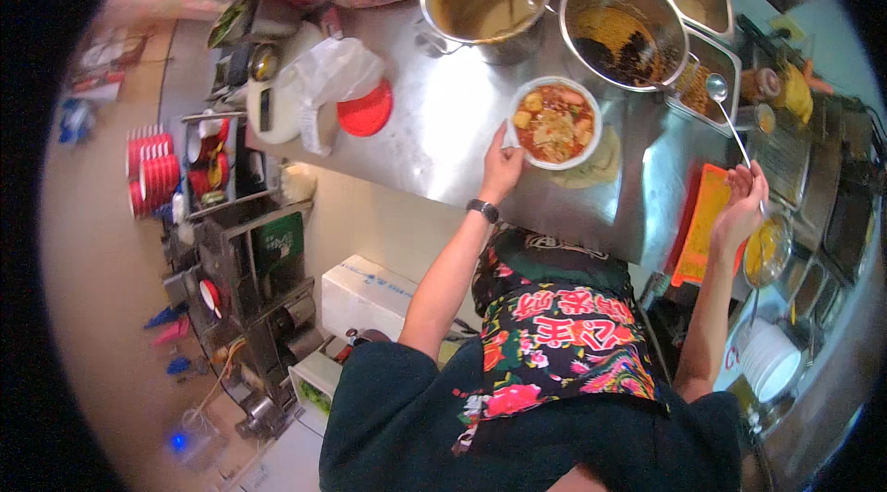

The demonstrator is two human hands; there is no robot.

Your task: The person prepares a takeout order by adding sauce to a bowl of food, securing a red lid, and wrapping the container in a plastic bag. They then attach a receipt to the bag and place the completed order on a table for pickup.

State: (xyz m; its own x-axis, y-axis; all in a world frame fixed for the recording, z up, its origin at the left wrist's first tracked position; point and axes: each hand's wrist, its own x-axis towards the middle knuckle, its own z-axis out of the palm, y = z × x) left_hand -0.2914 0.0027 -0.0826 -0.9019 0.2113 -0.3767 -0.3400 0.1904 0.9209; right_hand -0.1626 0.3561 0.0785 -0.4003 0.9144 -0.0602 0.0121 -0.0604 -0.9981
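Observation:
My left hand [504, 163] grips the near left rim of a white round bowl [556, 123] filled with food in red broth, at the counter's near edge. A pale green cloth [599, 163] lies beside and partly under the bowl. At the right, my right hand [743, 197] holds a long-handled metal spoon [717, 87], its head above a metal pan of crumbly food [695, 93]. Beyond the bowl stand a steel pot of brownish sauce [485, 3] with a utensil in it and a steel pot of yellow and dark food [620, 41].
On the counter's left are a white plastic bag [339, 73], a red round lid [365, 109] and a white appliance [280, 104]. An orange tray [703, 222] stands at the right, near a bowl of yellow food [764, 251] and stacked white bowls [769, 362]. Below is a white box [367, 291].

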